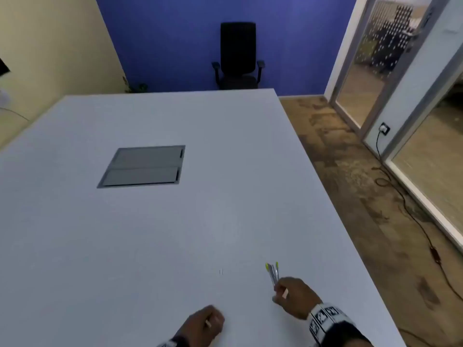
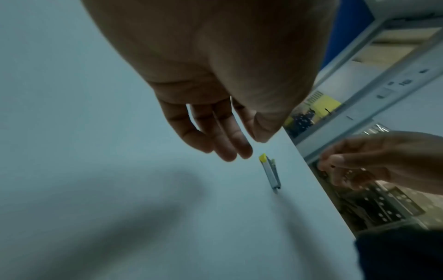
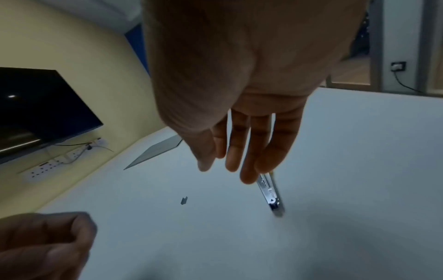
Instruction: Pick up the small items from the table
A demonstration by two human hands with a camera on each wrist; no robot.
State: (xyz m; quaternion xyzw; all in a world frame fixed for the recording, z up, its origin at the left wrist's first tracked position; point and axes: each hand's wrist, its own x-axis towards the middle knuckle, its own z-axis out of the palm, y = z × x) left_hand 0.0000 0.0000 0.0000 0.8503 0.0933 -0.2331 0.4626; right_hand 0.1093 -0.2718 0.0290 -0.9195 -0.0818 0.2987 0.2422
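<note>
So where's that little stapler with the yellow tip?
In the head view the stapler lies on the white table near its right edge, just beyond the right hand, whose fingers reach it.

The big white bench [image 1: 225,196] has a flat, smooth top. A gray metal hatch [image 1: 142,166] with 2 flaps is set into the bench, toward its far left part. A small silver stapler [image 2: 271,173] with a yellow end lies on the bench near its right edge. A tiny gray bit [image 3: 184,200], too small to tell what, lies on the bench well apart from the stapler.
</note>
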